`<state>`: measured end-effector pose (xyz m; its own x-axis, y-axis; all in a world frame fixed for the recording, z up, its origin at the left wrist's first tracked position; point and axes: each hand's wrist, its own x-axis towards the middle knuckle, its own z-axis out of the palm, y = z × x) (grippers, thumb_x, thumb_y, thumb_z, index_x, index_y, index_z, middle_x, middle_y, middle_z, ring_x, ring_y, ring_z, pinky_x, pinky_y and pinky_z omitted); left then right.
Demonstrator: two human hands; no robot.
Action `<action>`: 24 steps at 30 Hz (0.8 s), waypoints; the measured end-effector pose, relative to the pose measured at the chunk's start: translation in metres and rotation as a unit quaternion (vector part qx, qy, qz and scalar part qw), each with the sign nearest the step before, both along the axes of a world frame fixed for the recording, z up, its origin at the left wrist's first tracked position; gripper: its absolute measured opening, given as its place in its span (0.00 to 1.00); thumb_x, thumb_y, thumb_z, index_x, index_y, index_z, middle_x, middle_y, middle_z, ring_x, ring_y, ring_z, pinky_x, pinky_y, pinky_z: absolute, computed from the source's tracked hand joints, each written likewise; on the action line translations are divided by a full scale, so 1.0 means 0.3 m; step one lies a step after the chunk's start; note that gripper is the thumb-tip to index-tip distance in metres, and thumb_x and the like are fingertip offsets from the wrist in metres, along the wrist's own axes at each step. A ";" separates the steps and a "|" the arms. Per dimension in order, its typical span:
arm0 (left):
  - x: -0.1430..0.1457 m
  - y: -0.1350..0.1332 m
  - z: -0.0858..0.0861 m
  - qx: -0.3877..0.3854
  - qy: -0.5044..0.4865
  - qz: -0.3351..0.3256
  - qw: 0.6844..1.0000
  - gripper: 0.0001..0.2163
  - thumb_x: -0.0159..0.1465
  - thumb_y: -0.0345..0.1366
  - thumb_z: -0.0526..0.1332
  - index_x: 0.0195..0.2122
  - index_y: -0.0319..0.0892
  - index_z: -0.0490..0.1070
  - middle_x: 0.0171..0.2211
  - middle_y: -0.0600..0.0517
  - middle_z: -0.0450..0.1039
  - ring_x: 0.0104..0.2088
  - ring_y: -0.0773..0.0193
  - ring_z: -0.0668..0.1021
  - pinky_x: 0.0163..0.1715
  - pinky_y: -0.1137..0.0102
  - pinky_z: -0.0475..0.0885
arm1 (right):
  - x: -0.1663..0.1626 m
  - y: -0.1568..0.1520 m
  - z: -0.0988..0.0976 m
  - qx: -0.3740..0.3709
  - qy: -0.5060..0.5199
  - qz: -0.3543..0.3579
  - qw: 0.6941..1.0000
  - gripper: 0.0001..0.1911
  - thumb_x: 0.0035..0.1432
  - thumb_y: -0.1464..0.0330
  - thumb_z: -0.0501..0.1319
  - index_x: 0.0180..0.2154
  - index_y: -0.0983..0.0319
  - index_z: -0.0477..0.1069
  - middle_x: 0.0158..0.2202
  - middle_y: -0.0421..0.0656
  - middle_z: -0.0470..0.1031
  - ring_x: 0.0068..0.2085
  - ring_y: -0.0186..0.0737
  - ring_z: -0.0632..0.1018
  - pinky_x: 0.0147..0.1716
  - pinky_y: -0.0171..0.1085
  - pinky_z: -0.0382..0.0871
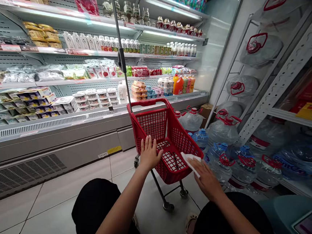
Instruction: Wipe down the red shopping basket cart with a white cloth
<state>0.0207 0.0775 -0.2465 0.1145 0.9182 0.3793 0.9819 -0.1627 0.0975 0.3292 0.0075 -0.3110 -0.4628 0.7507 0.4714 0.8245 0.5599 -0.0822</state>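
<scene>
A small red shopping cart (173, 127) with a lattice plastic basket stands in front of me, its inside showing no goods. My left hand (150, 154) lies with spread fingers at the basket's left rim, holding nothing. At the near right corner of the basket, my right hand (205, 176) presses a folded white cloth (194, 163) against the rim. Whether the cloth is fabric or paper I cannot tell. Part of it is hidden under the fingers. The cart's grey legs run down to small casters (168, 206) on the tiled floor.
A refrigerated display case (89, 133) with several shelves of dairy and drinks runs along the left. Large water jugs (222, 166) crowd the floor at the right, beside a white metal rack (283, 70). A thin dark pole (116, 22) rises behind the cart.
</scene>
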 end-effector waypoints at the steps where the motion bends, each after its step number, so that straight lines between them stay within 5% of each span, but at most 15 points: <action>1: 0.016 -0.006 -0.005 -0.006 0.003 0.011 1.000 0.32 0.73 0.52 0.51 0.71 0.34 0.60 0.75 0.38 0.50 0.76 0.47 0.47 0.74 0.46 0.41 | 0.013 0.019 -0.005 0.003 0.006 -0.023 1.000 0.36 0.72 0.71 0.45 0.76 0.48 0.37 0.73 0.39 0.59 0.73 0.41 0.60 0.72 0.55 0.51; 5: 0.118 -0.068 -0.072 -0.006 0.006 -0.025 1.000 0.32 0.70 0.49 0.56 0.68 0.29 0.64 0.75 0.34 0.47 0.76 0.42 0.45 0.74 0.46 0.41 | -0.074 0.023 -0.011 0.018 0.034 -0.059 0.998 0.36 0.72 0.70 0.45 0.76 0.53 0.36 0.72 0.43 0.61 0.73 0.44 0.60 0.70 0.56 0.56; 11: 0.150 -0.146 -0.124 0.048 -0.018 -0.061 0.997 0.30 0.71 0.40 0.57 0.73 0.42 0.56 0.77 0.40 0.39 0.76 0.41 0.42 0.72 0.41 0.47 | -0.297 -0.100 0.017 -0.008 0.030 0.044 0.999 0.39 0.67 0.72 0.50 0.76 0.58 0.44 0.72 0.45 0.62 0.71 0.45 0.63 0.70 0.53 0.58; 15: 0.071 -0.158 -0.095 0.044 0.021 -0.100 0.994 0.36 0.69 0.34 0.60 0.76 0.48 0.48 0.78 0.42 0.32 0.76 0.40 0.42 0.73 0.43 0.47 | -0.209 -0.059 0.055 -0.024 0.012 0.086 0.996 0.36 0.67 0.73 0.50 0.74 0.53 0.51 0.66 0.43 0.71 0.65 0.42 0.71 0.70 0.53 0.58; 20: -0.039 -0.149 -0.071 0.031 0.043 -0.104 0.993 0.37 0.71 0.31 0.55 0.77 0.56 0.39 0.78 0.49 0.34 0.76 0.47 0.42 0.73 0.44 0.48 | -0.024 0.045 0.061 -0.005 -0.003 0.053 0.999 0.33 0.69 0.73 0.48 0.73 0.50 0.55 0.60 0.40 0.76 0.62 0.42 0.74 0.72 0.58 0.51; 24: -0.122 -0.129 -0.054 0.034 0.055 -0.068 0.996 0.35 0.72 0.33 0.53 0.77 0.54 0.39 0.78 0.49 0.37 0.76 0.49 0.43 0.73 0.44 0.45 | -0.095 0.026 0.037 0.004 0.014 0.050 0.999 0.34 0.70 0.73 0.48 0.74 0.52 0.53 0.62 0.42 0.74 0.64 0.43 0.72 0.72 0.56 0.52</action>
